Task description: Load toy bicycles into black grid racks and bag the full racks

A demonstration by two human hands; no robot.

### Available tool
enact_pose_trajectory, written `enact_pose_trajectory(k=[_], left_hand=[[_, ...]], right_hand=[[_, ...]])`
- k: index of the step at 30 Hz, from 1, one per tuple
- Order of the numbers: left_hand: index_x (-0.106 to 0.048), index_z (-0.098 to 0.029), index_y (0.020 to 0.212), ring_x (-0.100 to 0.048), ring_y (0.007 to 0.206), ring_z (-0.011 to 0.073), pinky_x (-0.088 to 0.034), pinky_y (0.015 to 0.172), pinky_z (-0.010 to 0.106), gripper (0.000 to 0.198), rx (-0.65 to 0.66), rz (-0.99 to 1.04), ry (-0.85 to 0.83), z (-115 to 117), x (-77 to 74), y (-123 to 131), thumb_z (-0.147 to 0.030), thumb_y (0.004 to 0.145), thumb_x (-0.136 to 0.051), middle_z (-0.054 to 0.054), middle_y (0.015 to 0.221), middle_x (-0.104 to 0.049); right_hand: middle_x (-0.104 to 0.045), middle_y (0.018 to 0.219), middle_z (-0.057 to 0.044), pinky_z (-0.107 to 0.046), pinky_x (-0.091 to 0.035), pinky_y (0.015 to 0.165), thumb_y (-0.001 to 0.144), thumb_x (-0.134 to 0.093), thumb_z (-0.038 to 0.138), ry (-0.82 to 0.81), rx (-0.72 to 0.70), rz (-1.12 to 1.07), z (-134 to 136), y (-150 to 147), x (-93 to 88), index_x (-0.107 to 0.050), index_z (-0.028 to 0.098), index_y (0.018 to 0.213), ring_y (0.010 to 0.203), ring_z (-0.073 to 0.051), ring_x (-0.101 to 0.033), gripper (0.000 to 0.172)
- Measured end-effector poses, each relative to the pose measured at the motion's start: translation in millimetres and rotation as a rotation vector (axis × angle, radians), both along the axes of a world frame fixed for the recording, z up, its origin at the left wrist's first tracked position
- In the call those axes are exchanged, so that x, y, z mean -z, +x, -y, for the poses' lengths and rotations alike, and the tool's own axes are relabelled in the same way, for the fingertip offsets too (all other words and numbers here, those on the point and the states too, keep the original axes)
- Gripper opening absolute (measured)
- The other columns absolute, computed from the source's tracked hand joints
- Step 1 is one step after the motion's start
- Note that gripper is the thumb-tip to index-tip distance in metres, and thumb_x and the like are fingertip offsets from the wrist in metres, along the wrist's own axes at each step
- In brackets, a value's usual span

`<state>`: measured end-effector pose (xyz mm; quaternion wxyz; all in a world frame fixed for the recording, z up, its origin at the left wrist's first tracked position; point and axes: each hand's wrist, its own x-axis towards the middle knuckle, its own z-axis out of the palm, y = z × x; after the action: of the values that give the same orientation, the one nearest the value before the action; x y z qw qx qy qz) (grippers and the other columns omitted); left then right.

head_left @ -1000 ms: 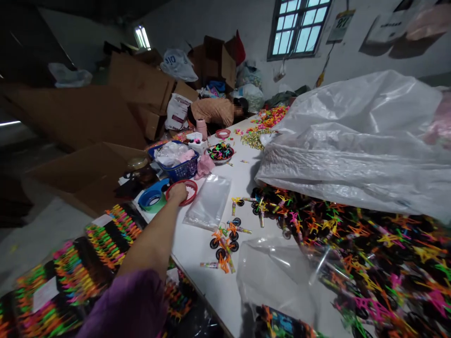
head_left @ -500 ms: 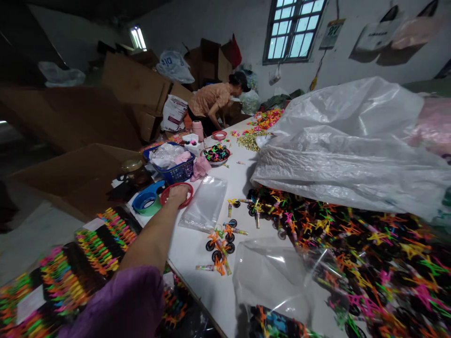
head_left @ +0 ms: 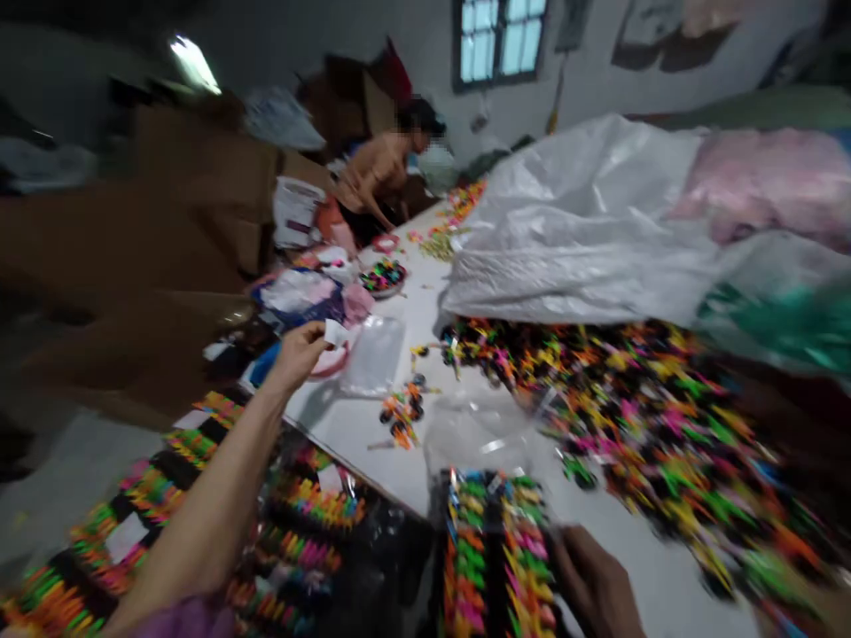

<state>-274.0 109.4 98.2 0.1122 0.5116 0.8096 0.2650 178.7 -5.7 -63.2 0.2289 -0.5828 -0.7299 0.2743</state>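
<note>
My left hand (head_left: 300,356) is closed, pinching a small white paper slip (head_left: 337,333) between thumb and fingers. It is above a red basket (head_left: 331,361) on the table. At the bottom, my right hand (head_left: 595,576) lies against the right side of a clear plastic bag (head_left: 495,425). Inside that bag are two rows of small colourful plastic toys (head_left: 471,558) with black parts. Motion blur and the bag's edge hide whether the right fingers grip it. A stack of flat clear bags (head_left: 376,354) rests beside the red basket.
Loose toys with black wheels (head_left: 638,416) are heaped on the right under white plastic sheeting (head_left: 551,239). A few more toys (head_left: 402,412) lie mid-table. Packed toys (head_left: 299,549) fill the lower left. A co-worker (head_left: 376,173) bends over the table's far end, near cardboard boxes (head_left: 199,168).
My left hand has risen out of the red basket with a white paper slip. The view has shifted, bringing my right hand and more of the filled bag into sight.
</note>
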Motion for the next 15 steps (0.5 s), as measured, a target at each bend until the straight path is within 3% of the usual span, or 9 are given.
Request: enact_pose_trajectory(k=[1,3,5,8,9,11,13,15], left_hand=[[-0.056,-0.012,0.099,-0.059,0.075,0.0138,-0.047,0.066,0.025,0.03,0.105,0.04,0.014,18.9,-3.1,29.4,-0.03,0.078,-0.043,0.001,0.087,-0.063],[-0.059,-0.015,0.086,-0.058,0.075,0.0167,-0.047,0.067,0.029,0.028,0.542,0.104,0.116,60.3,-4.9,94.7,-0.038,0.077,-0.046,0.002,0.08,-0.062],[-0.058,-0.02,0.074,-0.056,0.071,0.0159,-0.045,0.067,0.029,0.021,0.966,0.011,0.072,102.7,-3.1,162.5,-0.036,0.08,-0.045,0.002,0.076,-0.061],[-0.053,-0.02,0.066,-0.051,0.06,0.0162,-0.042,0.066,0.032,0.022,1.283,-0.302,-0.001,154.1,6.6,245.4,-0.02,0.084,-0.041,0.002,0.062,-0.054],[-0.054,-0.019,0.069,-0.051,0.062,0.0168,-0.042,0.069,0.034,0.02,1.333,-0.397,-0.008,164.6,11.4,261.9,-0.016,0.084,-0.04,0.003,0.066,-0.055],[-0.055,-0.018,0.073,-0.053,0.065,0.0184,-0.041,0.07,0.036,0.018,1.275,-0.544,-0.009,174.8,20.6,273.0,-0.011,0.083,-0.041,0.004,0.069,-0.057],[-0.056,-0.018,0.075,-0.055,0.07,0.02,-0.042,0.071,0.036,0.017,1.06,-0.567,0.02,175.3,26.9,258.4,-0.014,0.084,-0.043,0.005,0.072,-0.058],[-0.058,-0.019,0.079,-0.056,0.076,0.0197,-0.043,0.071,0.033,0.015,0.804,-0.425,0.076,173.2,33.6,230.3,-0.023,0.085,-0.045,0.004,0.077,-0.06]], right_hand=[[-0.055,0.061,-0.002,-0.028,-0.045,0.056,0.086,-0.041,0.044,0.007,-0.014,0.005,0.9,0.0,-2.5,-0.054,0.024,0.064,0.057,-0.016,-0.055,0.032],[-0.056,0.066,-0.003,-0.026,-0.042,0.059,0.088,-0.038,0.038,0.032,-0.045,0.008,1.0,2.5,-3.3,-0.054,0.021,0.066,0.061,-0.015,-0.054,0.032],[-0.057,0.07,-0.003,-0.024,-0.04,0.062,0.087,-0.039,0.034,0.058,-0.049,-0.007,-0.4,7.2,1.3,-0.056,0.02,0.071,0.066,-0.014,-0.054,0.028],[-0.059,0.077,-0.003,-0.022,-0.038,0.064,0.086,-0.042,0.029,0.072,-0.046,-0.049,-0.4,13.1,8.2,-0.058,0.019,0.079,0.07,-0.013,-0.054,0.02],[-0.059,0.077,-0.002,-0.022,-0.038,0.064,0.085,-0.043,0.027,0.077,-0.049,-0.059,0.2,14.3,9.0,-0.059,0.019,0.081,0.07,-0.013,-0.054,0.018],[-0.059,0.078,-0.002,-0.022,-0.037,0.064,0.085,-0.044,0.026,0.087,-0.062,-0.072,1.7,15.9,9.2,-0.059,0.02,0.081,0.07,-0.013,-0.053,0.017],[-0.06,0.078,-0.001,-0.022,-0.037,0.063,0.084,-0.045,0.025,0.092,-0.074,-0.086,2.6,17.2,8.8,-0.06,0.02,0.083,0.07,-0.013,-0.054,0.016],[-0.06,0.079,-0.001,-0.022,-0.037,0.064,0.084,-0.045,0.024,0.093,-0.078,-0.099,2.8,18.4,9.3,-0.06,0.02,0.085,0.071,-0.013,-0.054,0.016]])
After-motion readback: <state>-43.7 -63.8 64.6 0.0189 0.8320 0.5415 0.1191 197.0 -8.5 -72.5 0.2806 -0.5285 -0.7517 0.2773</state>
